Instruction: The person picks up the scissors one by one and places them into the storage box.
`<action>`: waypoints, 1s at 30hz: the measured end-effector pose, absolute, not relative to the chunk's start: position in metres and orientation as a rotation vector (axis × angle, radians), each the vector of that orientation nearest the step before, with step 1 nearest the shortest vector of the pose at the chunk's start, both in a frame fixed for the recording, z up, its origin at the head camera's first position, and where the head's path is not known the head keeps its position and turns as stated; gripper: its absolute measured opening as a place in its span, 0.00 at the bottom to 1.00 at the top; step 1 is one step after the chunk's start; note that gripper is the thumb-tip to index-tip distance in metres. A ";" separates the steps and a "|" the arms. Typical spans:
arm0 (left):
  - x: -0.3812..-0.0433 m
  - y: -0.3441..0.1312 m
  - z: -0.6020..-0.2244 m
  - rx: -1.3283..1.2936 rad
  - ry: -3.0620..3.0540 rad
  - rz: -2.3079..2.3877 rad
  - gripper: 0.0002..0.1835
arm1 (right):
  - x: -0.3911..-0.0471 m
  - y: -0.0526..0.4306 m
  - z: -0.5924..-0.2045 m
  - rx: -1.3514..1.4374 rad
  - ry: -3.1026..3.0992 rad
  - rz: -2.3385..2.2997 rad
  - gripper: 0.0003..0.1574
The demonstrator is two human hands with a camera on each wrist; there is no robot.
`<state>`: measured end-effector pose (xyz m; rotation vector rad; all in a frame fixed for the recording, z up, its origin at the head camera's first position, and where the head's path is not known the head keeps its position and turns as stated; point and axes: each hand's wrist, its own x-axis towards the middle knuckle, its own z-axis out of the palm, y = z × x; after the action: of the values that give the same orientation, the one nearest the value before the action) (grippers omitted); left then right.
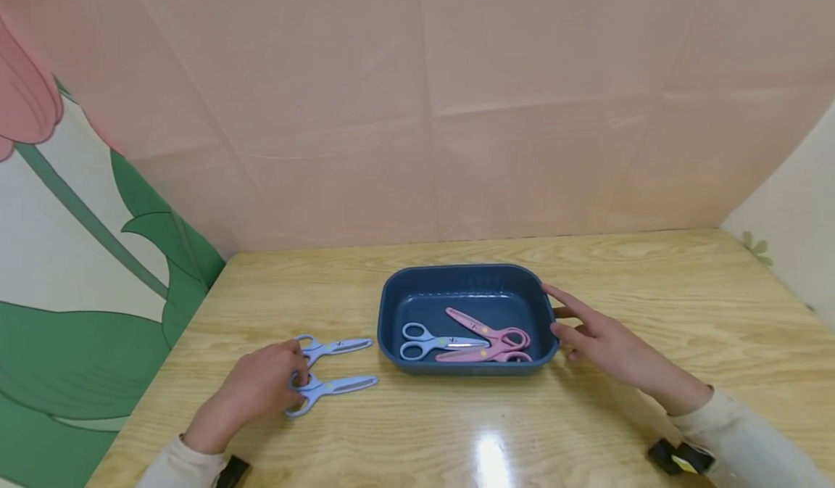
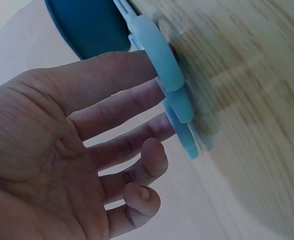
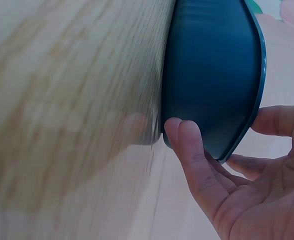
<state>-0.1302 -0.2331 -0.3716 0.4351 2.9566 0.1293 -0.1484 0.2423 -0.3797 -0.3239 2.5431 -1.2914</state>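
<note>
Two pairs of blue scissors (image 1: pixel 339 386) lie towards the surface's (image 1: pixel 391 437) left edge, handles at my left hand (image 1: pixel 262 381); whether it grips them I cannot tell. A loose hold could drop one; a bumped box (image 1: pixel 470 279) could slide, since my right hand (image 1: pixel 609 346) just touches it, fingers relaxed.

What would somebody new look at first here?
Probably the blue tub in the middle of the table, holding pink scissors and a blue pair. Two more blue pairs lie to its left. Next might come the big flower picture at the far left of the head view.
</note>
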 end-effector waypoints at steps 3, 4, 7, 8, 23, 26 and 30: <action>-0.131 -0.234 -0.373 0.455 2.981 0.122 0.14 | -0.149 0.242 -0.380 -0.323 2.542 -1.291 0.41; -0.132 -0.234 -0.374 0.468 2.990 0.121 0.14 | -0.149 0.242 -0.380 -0.322 2.543 -1.290 0.41; -0.133 -0.235 -0.376 0.499 3.023 0.132 0.14 | -0.149 0.242 -0.381 -0.322 2.544 -1.290 0.41; -0.133 -0.236 -0.377 0.511 3.034 0.136 0.14 | -0.149 0.242 -0.381 -0.322 2.541 -1.292 0.41; -0.136 -0.239 -0.379 0.630 3.144 0.121 0.11 | -0.149 0.243 -0.381 -0.327 2.570 -1.243 0.41; -0.136 -0.239 -0.378 0.645 3.188 0.153 0.11 | -0.148 0.242 -0.381 -0.328 2.577 -1.238 0.41; -0.135 -0.239 -0.376 0.658 3.216 0.193 0.12 | -0.149 0.242 -0.381 -0.330 2.574 -1.246 0.41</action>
<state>-0.1353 -0.2394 -0.3765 0.6575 3.2155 0.1932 -0.1486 0.2425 -0.3814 -0.3299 2.5744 -1.2462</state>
